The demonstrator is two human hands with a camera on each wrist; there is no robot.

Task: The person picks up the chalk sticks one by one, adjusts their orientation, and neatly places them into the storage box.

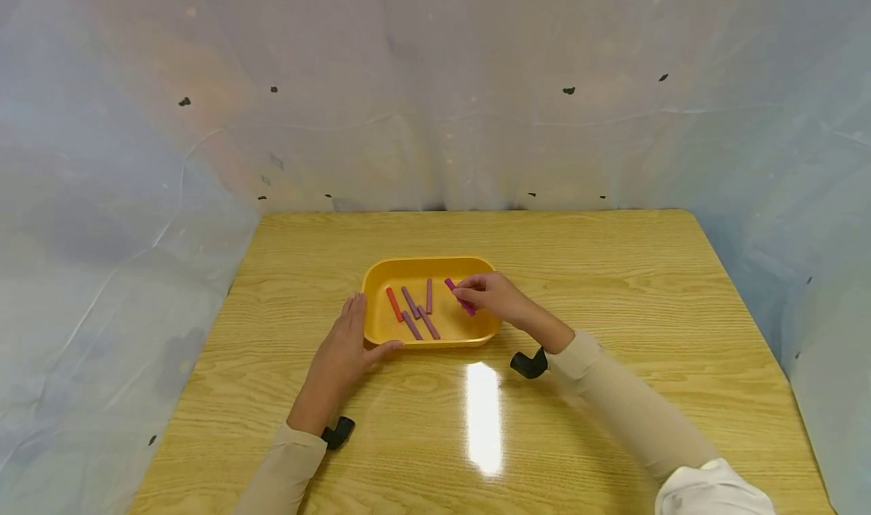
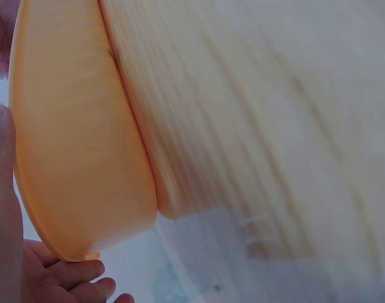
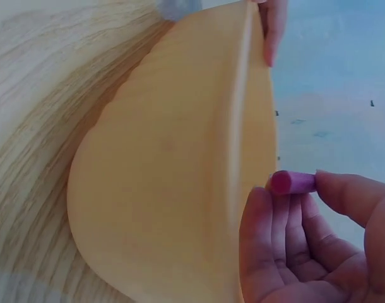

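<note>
A yellow plastic tray [image 1: 432, 342] with rounded corners stands on the table. Inside it lie a red stick [image 1: 395, 304] and several purple sticks [image 1: 429, 323], slim and round like chalk or crayons. My right hand [image 1: 495, 297] pinches a magenta stick [image 1: 450, 284] between thumb and fingertips over the tray's right part. The right wrist view shows the flat round end of that magenta stick [image 3: 293, 182] pointing toward the camera. With fingers stretched, my left hand [image 1: 345, 349] rests against the tray's left side, its thumb at the near rim.
The wood-grain table [image 1: 599, 265] reaches out on all sides of the tray. Pale plastic sheeting [image 1: 435, 144] hangs behind and beside it. Black wrist mounts [image 1: 529, 364] stick out from both sleeves, low over the table.
</note>
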